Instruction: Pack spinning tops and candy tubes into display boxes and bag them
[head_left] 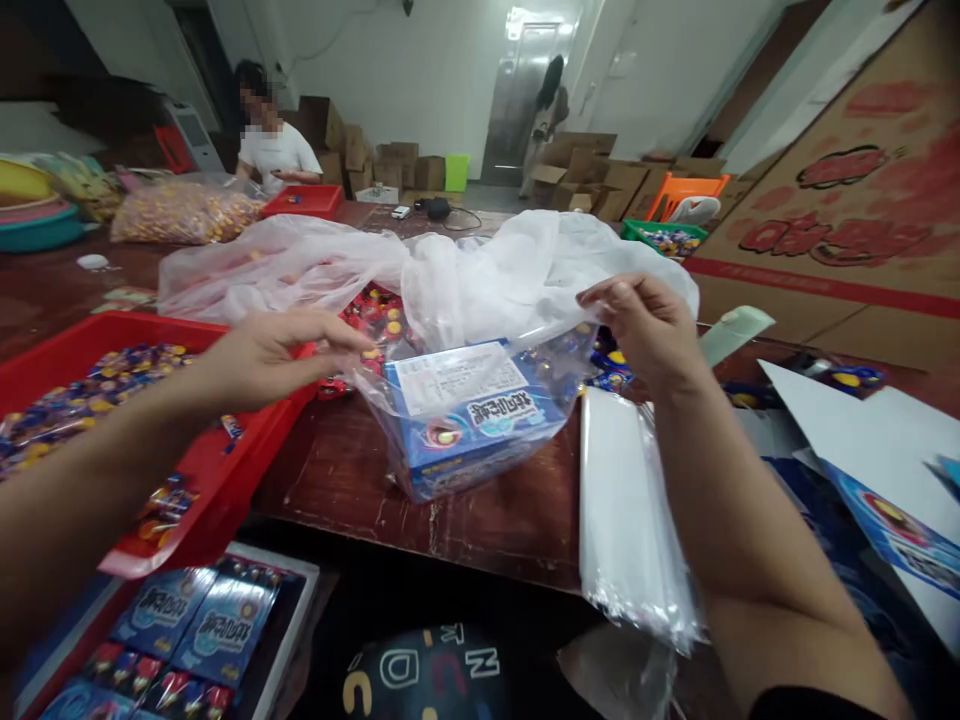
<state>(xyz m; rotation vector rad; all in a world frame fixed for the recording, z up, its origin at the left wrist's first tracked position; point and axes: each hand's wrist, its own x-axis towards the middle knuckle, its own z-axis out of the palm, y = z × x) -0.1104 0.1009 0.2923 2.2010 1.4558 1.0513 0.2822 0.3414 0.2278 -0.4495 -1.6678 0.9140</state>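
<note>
My right hand (649,320) pinches the clear bag (566,360) around 1 blue carton (469,412); left hand (281,355), can't tell; I'd pull evenly.

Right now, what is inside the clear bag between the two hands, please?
Inside the bag is a blue box with a white printed panel. The contents of the box and its underside cannot be seen; the box itself covers them.

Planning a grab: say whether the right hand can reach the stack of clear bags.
Probably yes: the bags lie uncovered beside the right forearm, though the right hand seems to pinch film around the box.
</note>
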